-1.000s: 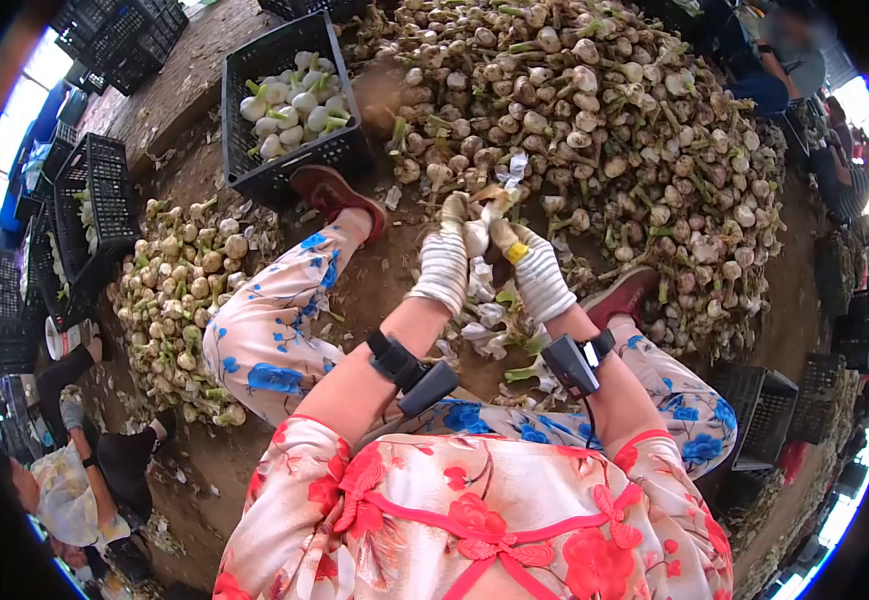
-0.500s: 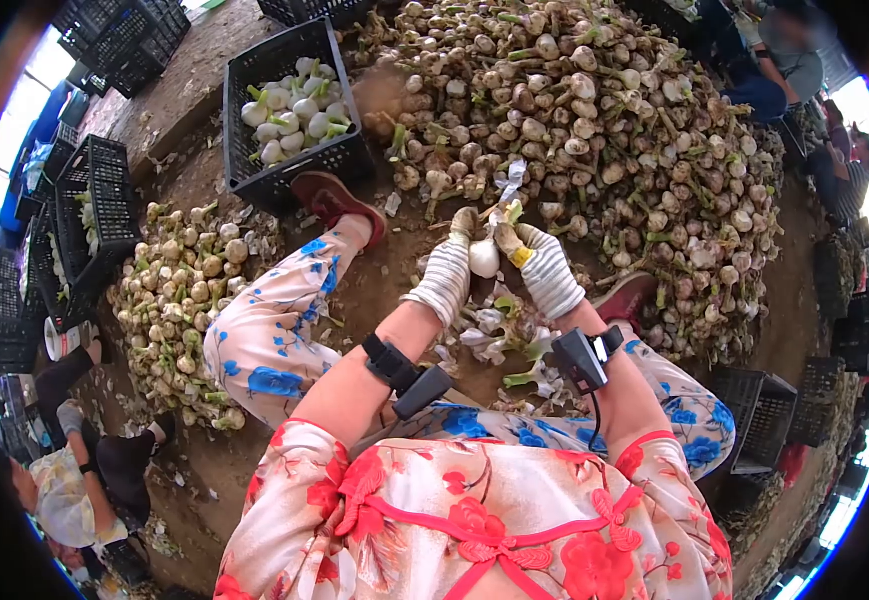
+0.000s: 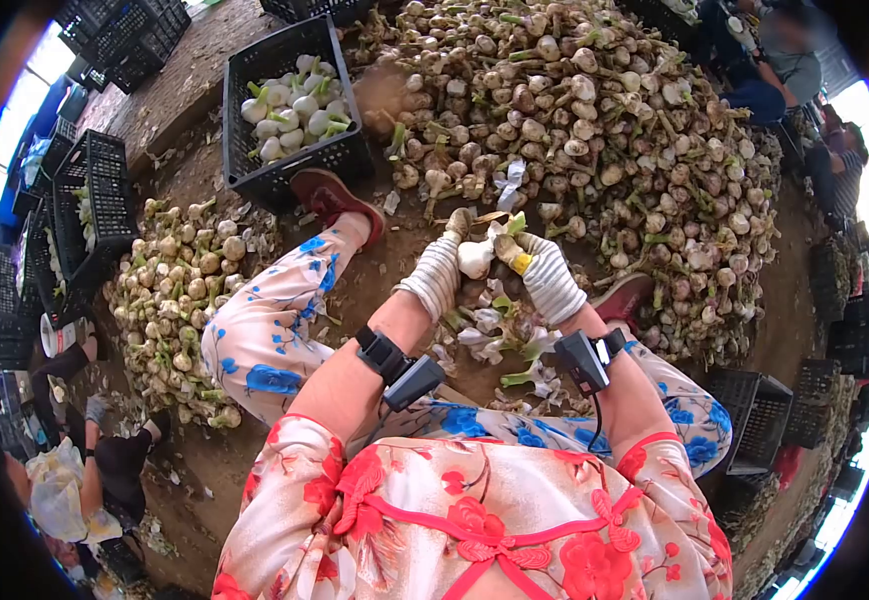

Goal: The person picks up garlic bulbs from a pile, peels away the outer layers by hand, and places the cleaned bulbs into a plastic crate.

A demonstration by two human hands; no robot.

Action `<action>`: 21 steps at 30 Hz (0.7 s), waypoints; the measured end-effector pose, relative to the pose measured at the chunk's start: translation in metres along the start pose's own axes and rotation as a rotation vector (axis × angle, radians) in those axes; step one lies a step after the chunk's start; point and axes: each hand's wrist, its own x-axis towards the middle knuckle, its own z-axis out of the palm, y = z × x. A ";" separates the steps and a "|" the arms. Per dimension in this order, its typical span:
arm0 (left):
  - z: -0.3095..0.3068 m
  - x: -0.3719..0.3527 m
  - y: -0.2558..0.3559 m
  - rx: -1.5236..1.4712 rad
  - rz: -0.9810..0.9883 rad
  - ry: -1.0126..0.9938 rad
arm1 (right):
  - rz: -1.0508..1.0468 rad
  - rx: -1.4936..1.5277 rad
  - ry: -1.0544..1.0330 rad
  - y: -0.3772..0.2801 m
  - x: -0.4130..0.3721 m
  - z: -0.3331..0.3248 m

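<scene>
A white garlic bulb (image 3: 475, 260) with a short green stem is between my hands, over the ground between my legs. My right hand (image 3: 547, 275), in a striped knitted glove with a yellow patch, is closed around its stem end. My left hand (image 3: 439, 268), gloved alike, is closed at the bulb's left side, its fingertips near a thin brownish strip (image 3: 492, 216). How its fingers grip is partly hidden. Below lie peeled garlic skins and stem scraps (image 3: 495, 330). A pale piece of skin (image 3: 510, 183) lies just beyond my hands.
A large heap of unpeeled garlic (image 3: 595, 130) rises ahead and right. A black crate (image 3: 300, 172) beyond my left foot holds white bulbs. A smaller garlic pile (image 3: 170, 310) lies left of my leg. More crates (image 3: 100, 200) stand left; other people (image 3: 70, 490) sit at both sides.
The bulb has swung left and up toward my left hand, its stem end now tilted to the right. Both hands have shifted slightly; my right hand still has the stem end.
</scene>
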 end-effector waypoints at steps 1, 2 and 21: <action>0.003 -0.001 0.002 -0.003 -0.010 0.058 | 0.000 -0.001 0.001 0.001 0.000 0.000; 0.006 -0.001 0.003 -0.007 -0.019 0.116 | 0.009 0.033 0.004 0.004 0.001 -0.001; 0.026 -0.025 -0.005 0.094 0.487 0.025 | -0.570 -0.396 0.223 -0.003 0.008 0.005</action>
